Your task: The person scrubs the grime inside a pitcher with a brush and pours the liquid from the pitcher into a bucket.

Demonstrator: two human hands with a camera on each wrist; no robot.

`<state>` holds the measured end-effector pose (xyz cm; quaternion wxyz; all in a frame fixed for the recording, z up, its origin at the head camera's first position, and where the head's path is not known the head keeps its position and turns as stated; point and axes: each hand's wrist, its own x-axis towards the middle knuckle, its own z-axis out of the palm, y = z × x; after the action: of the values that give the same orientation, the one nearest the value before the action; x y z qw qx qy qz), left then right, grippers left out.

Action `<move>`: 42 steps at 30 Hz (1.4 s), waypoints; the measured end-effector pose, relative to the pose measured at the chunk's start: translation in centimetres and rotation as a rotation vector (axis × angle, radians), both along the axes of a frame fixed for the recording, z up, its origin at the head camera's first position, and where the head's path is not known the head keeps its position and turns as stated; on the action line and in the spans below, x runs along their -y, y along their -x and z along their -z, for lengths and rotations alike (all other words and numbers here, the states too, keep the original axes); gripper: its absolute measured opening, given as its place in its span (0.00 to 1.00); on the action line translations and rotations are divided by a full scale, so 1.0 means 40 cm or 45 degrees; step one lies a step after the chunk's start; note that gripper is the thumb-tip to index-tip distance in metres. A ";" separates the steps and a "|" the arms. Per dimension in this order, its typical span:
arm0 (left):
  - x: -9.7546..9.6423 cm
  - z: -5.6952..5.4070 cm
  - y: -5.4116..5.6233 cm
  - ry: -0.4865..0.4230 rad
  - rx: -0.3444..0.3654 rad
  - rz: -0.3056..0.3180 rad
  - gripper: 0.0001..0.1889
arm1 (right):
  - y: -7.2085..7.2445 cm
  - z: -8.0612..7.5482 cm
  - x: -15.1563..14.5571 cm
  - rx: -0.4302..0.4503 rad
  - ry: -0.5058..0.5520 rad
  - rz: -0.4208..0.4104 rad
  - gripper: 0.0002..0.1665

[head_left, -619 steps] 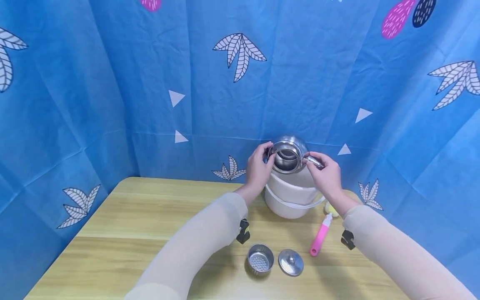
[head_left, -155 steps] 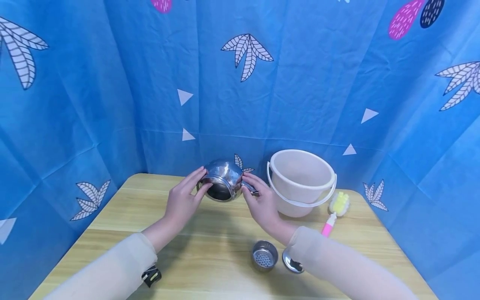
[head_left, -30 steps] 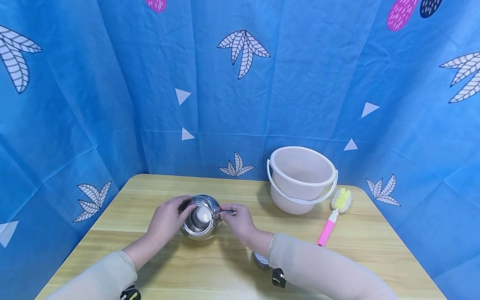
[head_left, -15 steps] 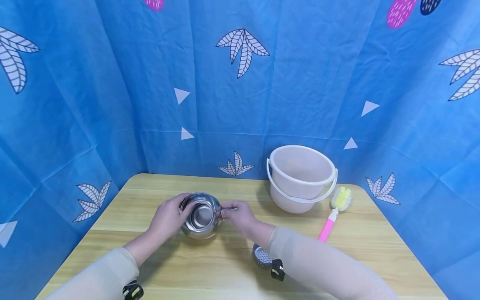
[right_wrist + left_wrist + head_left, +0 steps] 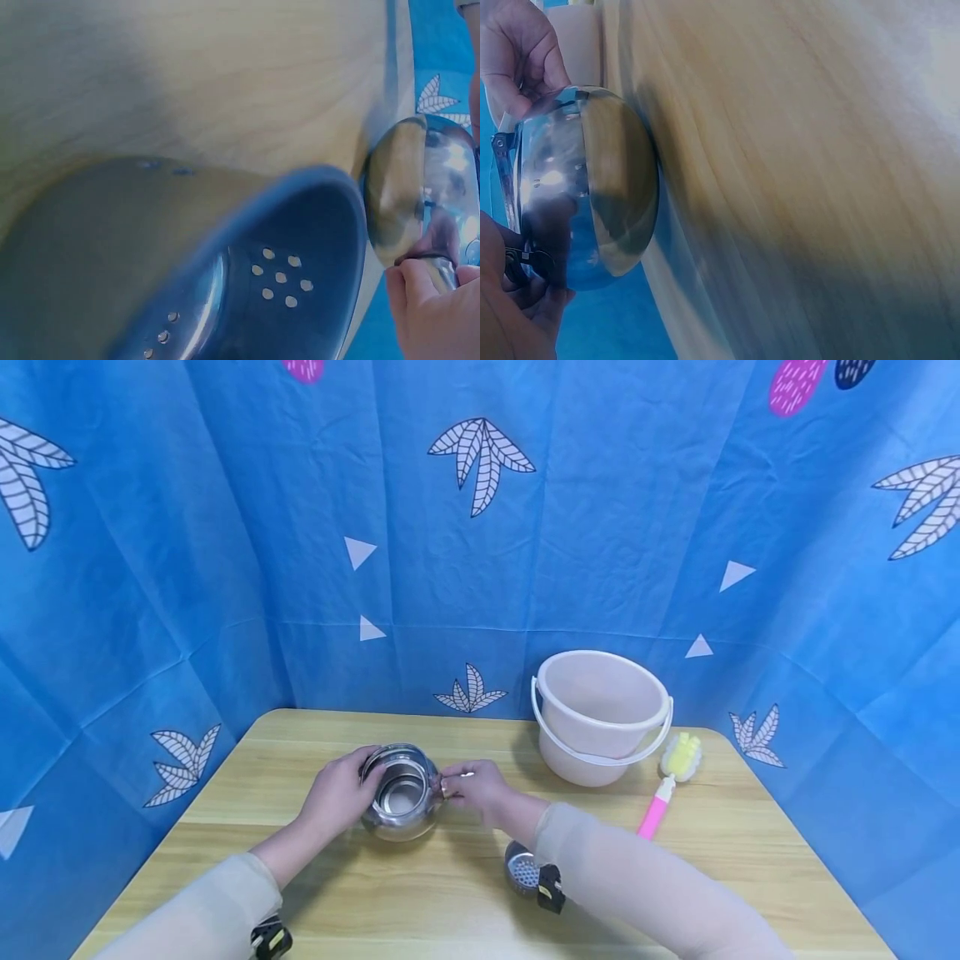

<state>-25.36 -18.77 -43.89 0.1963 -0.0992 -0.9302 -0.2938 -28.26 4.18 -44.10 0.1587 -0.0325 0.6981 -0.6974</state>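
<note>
A shiny stainless steel teapot [image 5: 401, 828] sits upright at the left middle of the table, its round mouth facing up, no lid on. My left hand [image 5: 337, 793] grips its left side, thumb over the rim near the black fitting of the handle. On the other side my right hand [image 5: 482, 789] pinches the spout [image 5: 439, 270] between thumb and fingers. From the left wrist view, the pot's polished base [image 5: 622, 187] lies at or just above the wood; I cannot tell which. A perforated metal tea strainer [image 5: 521, 867] stands below my right forearm, partly covered by it.
A white bucket [image 5: 588, 743] with its handle hanging in front stands at the back right. Beside it lies a sponge brush [image 5: 680, 760] with a yellow head and pink handle. Blue patterned cloth [image 5: 480, 577] surrounds the wooden table [image 5: 420, 902].
Earlier the teapot was tipped over the bucket, then held tilted in the air left of it. Now it is lower, mouth up. In the last second it barely moved, tilting slightly.
</note>
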 end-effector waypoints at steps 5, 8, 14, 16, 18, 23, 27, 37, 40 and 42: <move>-0.002 -0.004 0.005 -0.015 0.026 -0.014 0.21 | 0.006 -0.004 -0.001 0.035 0.020 0.010 0.12; -0.005 -0.007 0.004 -0.018 0.056 -0.018 0.22 | 0.006 -0.007 -0.002 0.064 0.001 0.015 0.11; -0.007 -0.005 0.006 -0.003 0.114 -0.027 0.23 | 0.005 -0.010 -0.005 0.104 -0.026 0.020 0.12; -0.007 -0.004 0.008 0.002 0.132 -0.026 0.23 | 0.006 -0.009 -0.006 0.117 -0.017 0.027 0.12; -0.007 -0.004 0.009 0.004 0.150 -0.023 0.23 | 0.008 -0.006 -0.006 0.124 -0.015 0.034 0.12; -0.011 -0.002 0.008 0.014 0.189 -0.025 0.23 | 0.014 0.004 -0.008 0.147 -0.020 0.044 0.13; -0.013 0.002 0.007 0.018 0.219 -0.041 0.23 | 0.018 0.012 -0.011 0.162 -0.016 0.042 0.14; -0.014 0.007 0.015 0.040 0.241 -0.057 0.23 | 0.023 0.018 -0.015 0.168 0.007 0.044 0.13; -0.017 0.005 0.019 0.050 0.252 -0.066 0.23 | 0.027 0.020 -0.018 0.168 0.010 0.042 0.13; -0.018 0.003 0.022 0.053 0.264 -0.070 0.23 | 0.031 0.020 -0.019 0.178 0.007 0.044 0.13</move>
<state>-26.24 -18.04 -44.02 0.1051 -0.0467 -0.9538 -0.2777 -29.48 4.96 -44.92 0.1951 0.0279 0.6839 -0.7025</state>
